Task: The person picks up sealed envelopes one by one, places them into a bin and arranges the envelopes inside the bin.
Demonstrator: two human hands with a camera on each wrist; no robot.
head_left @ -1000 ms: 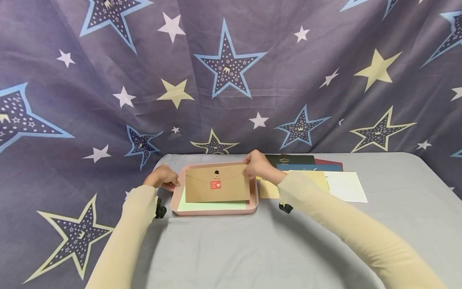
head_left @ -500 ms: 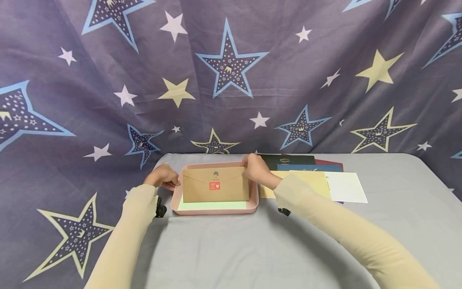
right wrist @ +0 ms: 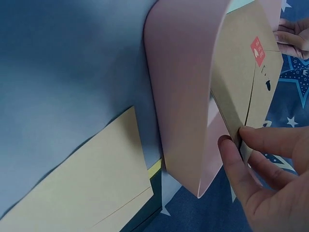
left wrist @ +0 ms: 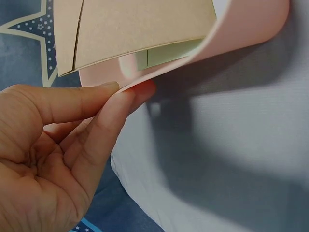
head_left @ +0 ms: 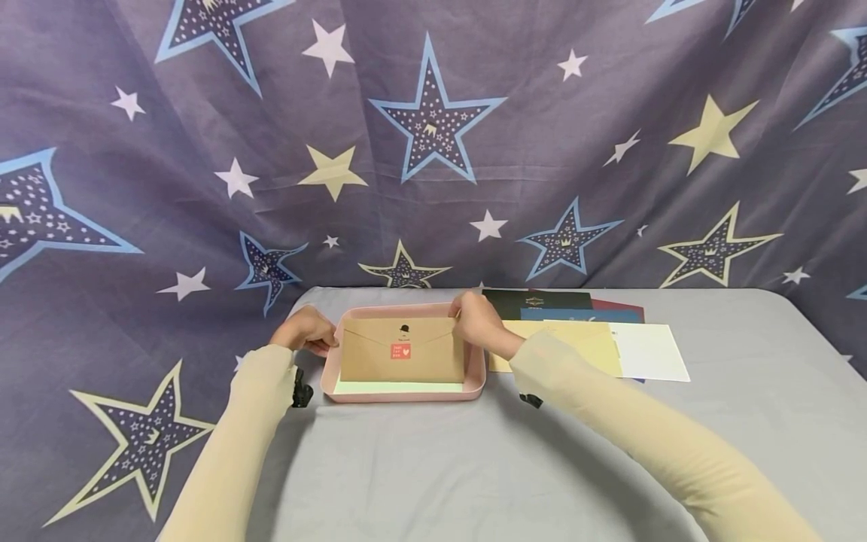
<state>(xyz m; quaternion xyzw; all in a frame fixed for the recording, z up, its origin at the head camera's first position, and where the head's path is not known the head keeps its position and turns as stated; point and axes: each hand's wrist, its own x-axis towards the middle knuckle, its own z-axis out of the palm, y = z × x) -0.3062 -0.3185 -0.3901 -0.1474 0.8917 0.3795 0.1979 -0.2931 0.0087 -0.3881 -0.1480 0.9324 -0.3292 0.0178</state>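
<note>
The right hand (head_left: 481,324) pinches the brown envelope (head_left: 401,366) at two o'clock, thumb and fingers nearly meeting; the left hand (head_left: 302,331) nips the pink tray (head_left: 406,397) at nine. Grey cloth (head_left: 433,467) lies beneath, starry fabric (head_left: 515,75) hangs at twelve. In the tray I see pale green paper (head_left: 400,388) under the tilted envelope.

In the head view, the brown envelope (head_left: 403,369) at centre hides most of the pale green paper (head_left: 400,388), and its small lettering (head_left: 403,339) cannot be read. Right of centre, the red piece (head_left: 615,306) is mostly covered by the dark piece (head_left: 515,302) and blue piece (head_left: 582,315). The right wrist view's right edge cuts off the left hand (right wrist: 292,39).
</note>
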